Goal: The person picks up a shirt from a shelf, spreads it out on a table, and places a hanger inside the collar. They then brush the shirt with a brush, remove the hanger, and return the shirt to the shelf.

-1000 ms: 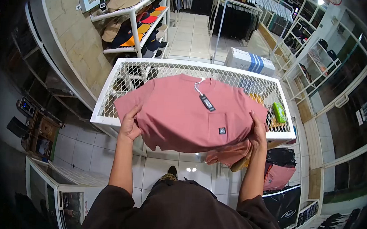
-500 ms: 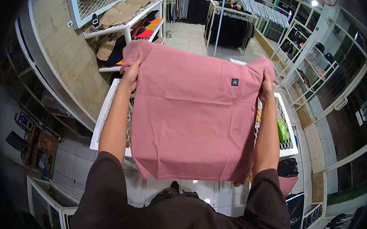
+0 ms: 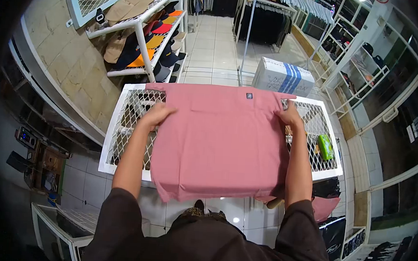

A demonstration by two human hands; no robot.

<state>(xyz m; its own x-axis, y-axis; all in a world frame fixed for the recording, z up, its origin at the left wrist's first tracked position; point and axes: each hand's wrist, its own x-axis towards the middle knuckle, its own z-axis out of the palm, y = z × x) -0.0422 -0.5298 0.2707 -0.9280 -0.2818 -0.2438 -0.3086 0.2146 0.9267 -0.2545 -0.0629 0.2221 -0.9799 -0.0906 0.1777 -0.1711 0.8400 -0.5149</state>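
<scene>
A pink shirt (image 3: 220, 141) with a small dark square label near its far right lies spread over a white-framed mesh table (image 3: 110, 139), its near edge hanging over the front. My left hand (image 3: 156, 115) is at the shirt's left edge below the sleeve, fingers closed on the cloth. On the opposite edge, my right hand (image 3: 290, 115) pinches the fabric just below the right sleeve.
A green packet (image 3: 325, 147) lies on the table's right side. Behind the table stands a white box with blue stripes (image 3: 284, 77). Caps (image 3: 154, 42) fill a rack at the left. Clothes racks (image 3: 265, 26) stand farther back.
The shirt has come down from being held up and now lies on the mesh table. Both hands have lowered with it, and the box behind has come into view.
</scene>
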